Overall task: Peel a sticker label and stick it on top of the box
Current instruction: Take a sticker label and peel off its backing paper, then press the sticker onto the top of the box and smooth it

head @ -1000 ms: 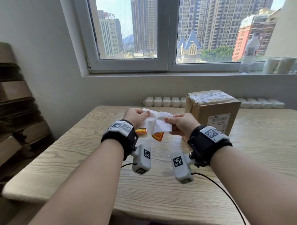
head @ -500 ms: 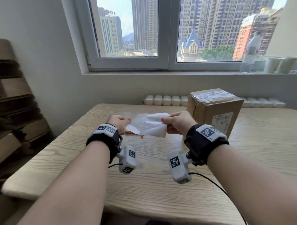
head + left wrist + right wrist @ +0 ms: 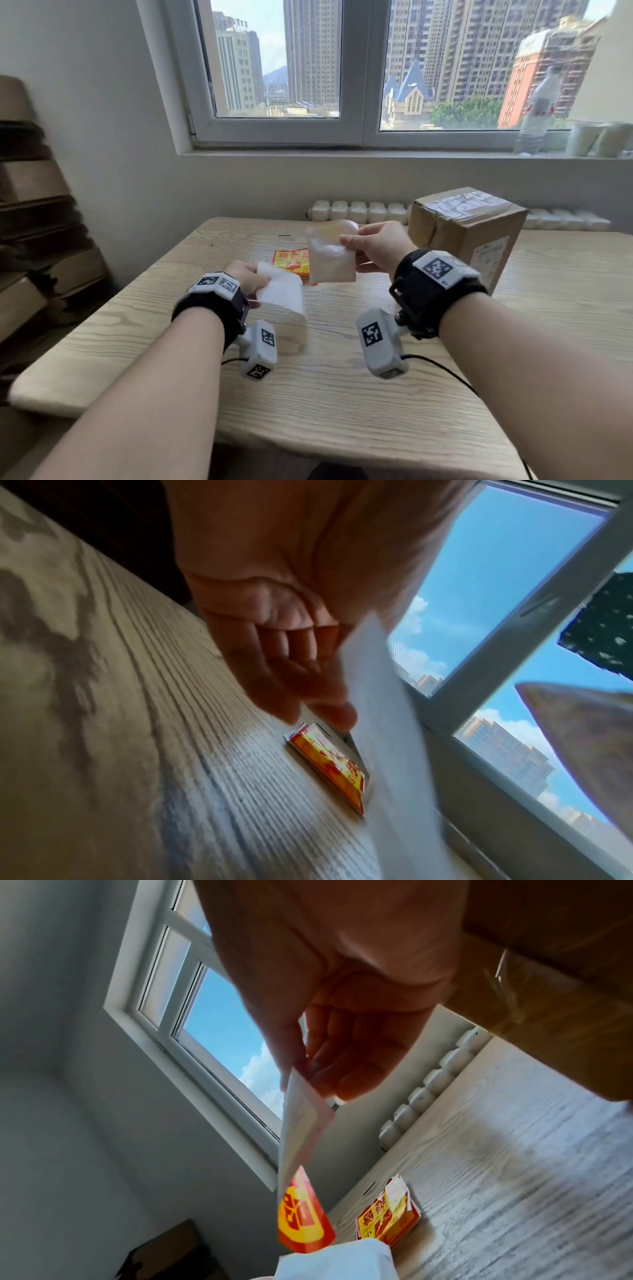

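My right hand pinches the peeled sticker label by its top edge above the table; its pale back faces me, and its red and yellow printed face shows in the right wrist view. My left hand pinches the white backing paper lower and to the left, just over the table; the same backing paper is a blur in the left wrist view. The brown cardboard box, taped on top, stands to the right of my right hand.
A small stack of red and yellow stickers lies on the wooden table between my hands. White radiator ribs run behind the table. A bottle and cups stand on the windowsill. Brown cardboard is stacked at the left.
The label has come fully off its backing. My right hand rose with the label, while my left hand dropped down and left with the backing paper.
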`<state>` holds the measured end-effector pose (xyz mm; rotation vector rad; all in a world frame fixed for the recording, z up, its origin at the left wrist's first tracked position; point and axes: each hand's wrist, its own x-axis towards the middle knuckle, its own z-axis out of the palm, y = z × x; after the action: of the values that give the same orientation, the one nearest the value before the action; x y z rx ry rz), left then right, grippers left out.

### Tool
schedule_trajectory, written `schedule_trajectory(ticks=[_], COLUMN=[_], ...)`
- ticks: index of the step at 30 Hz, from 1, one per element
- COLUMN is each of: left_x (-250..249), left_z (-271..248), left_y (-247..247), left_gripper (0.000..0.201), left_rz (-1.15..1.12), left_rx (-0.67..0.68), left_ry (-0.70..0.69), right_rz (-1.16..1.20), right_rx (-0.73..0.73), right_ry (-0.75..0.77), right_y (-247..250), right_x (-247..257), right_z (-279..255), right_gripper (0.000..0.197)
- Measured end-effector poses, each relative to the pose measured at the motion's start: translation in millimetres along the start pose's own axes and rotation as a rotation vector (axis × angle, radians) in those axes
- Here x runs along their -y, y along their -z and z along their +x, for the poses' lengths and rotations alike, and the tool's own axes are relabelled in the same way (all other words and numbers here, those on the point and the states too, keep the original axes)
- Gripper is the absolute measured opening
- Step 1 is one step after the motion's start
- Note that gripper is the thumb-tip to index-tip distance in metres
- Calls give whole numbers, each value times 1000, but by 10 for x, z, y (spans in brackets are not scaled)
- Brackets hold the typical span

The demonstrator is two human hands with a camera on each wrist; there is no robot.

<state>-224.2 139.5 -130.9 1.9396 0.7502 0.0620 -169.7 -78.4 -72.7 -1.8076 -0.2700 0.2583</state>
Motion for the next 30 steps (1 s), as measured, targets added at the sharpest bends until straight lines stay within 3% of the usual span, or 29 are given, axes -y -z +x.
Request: schedule_trajectory(ticks=[2, 4, 6, 8, 11, 13, 16, 17, 23, 26, 30], left_x=[-66, -183, -388, -686, -1156, -1383, -1525, -1537, -1606, -1649, -1683], left_z=[-25, -60, -121, -257, -524, -682, -830, -853, -941, -892, -840], left_y=[7, 62, 91, 67, 28, 23, 23, 30, -71, -145, -274], left_gripper=[24, 43, 45, 38, 45, 41, 7, 8, 18, 20, 27], left_rz=[86, 265, 181, -132, -414, -445, -422, -422, -334, -352, -416], left_rx=[-31, -198, -316, -171, 11, 46, 63, 64, 98, 72, 112], left_ry=[13, -42, -151, -222, -200, -229, -271, -287, -361, -382, -429], right_rz=[-31, -94, -187, -321, -564, -736, -845, -851, -812, -695, -816], right_rx=[-12, -41, -92, -175, -248, -291, -331, -325, -195, -218, -361], right_ry=[25, 70, 166, 320, 532, 649, 726, 737, 677, 574, 270], right_y=[36, 95, 140, 174, 216, 254, 357, 401, 712, 971, 1514], right_x=[3, 27, 98, 227, 467, 581, 662, 666, 562, 506, 268], right_z=[8, 7, -5, -32, -155, -224, -290, -302, -369, -304, -100], right_gripper=[26, 30, 26, 21, 18, 19, 23, 25, 61, 76, 48])
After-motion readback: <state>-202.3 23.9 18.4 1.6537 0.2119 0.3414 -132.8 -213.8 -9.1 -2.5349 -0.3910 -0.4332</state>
